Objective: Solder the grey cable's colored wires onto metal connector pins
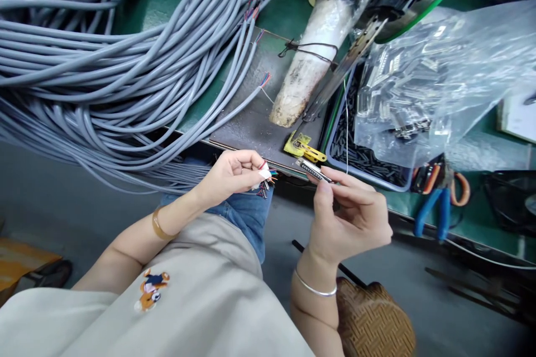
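Left hand (226,179) pinches wire ends (272,172); right hand (349,209) pinches metal connector (315,171). Yellow cutter (314,153) lies just beyond connector; grey cables (138,56) crowd bench (288,18); plastic bag (439,67) partly covers bin (374,179).

Pliers (444,212) are laid on the green counter (288,18) beside a tray (368,176) partly covered by a clear plastic bag (419,78); below, a brown stool (377,318) is seen.
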The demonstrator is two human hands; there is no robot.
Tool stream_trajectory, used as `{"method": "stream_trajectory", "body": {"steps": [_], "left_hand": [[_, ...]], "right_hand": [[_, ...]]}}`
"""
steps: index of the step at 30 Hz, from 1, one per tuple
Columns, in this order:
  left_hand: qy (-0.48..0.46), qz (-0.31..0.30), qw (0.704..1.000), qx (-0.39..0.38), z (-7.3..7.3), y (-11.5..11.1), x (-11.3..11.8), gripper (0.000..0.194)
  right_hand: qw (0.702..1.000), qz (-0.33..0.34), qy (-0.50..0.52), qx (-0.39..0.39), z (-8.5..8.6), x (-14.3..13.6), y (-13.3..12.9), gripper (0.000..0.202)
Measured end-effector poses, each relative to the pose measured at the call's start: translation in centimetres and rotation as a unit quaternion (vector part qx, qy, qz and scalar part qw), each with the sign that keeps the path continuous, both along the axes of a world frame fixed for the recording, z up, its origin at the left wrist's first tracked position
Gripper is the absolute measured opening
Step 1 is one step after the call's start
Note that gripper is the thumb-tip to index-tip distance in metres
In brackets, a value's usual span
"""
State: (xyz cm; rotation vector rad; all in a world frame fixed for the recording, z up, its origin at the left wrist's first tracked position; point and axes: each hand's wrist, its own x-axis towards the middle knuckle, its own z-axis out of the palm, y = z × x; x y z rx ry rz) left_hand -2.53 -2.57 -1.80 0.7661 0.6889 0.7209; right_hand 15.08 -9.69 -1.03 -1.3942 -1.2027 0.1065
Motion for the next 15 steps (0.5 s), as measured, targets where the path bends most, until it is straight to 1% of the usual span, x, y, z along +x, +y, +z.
{"method": "stream_trajectory", "body": {"steps": [5, 9, 12, 15], "left_hand": [[0.013, 0.020, 0.999, 0.040, 0.5, -0.3, 0.4, 0.038], [0.022, 0.024, 0.998, 0.059, 0.9, -0.2, 0.4, 0.040], [0.032, 0.033, 0.997, 0.061, 1.1, -0.3, 0.6, 0.041], [0.036, 0.058, 0.995, 0.076, 1.2, -0.1, 1.0, 0.037]], "right_hand": [[0.993, -0.017, -0.117, 0.015, -0.4, 0.2, -0.1, 0.015], [0.985, -0.018, -0.166, 0.038, -0.3, -0.1, 0.0, 0.019], [0.991, 0.001, -0.131, 0.025, -0.4, -0.6, 0.0, 0.015], [0.999, 0.025, -0.034, -0.014, -0.7, -1.2, 0.2, 0.007]]}}
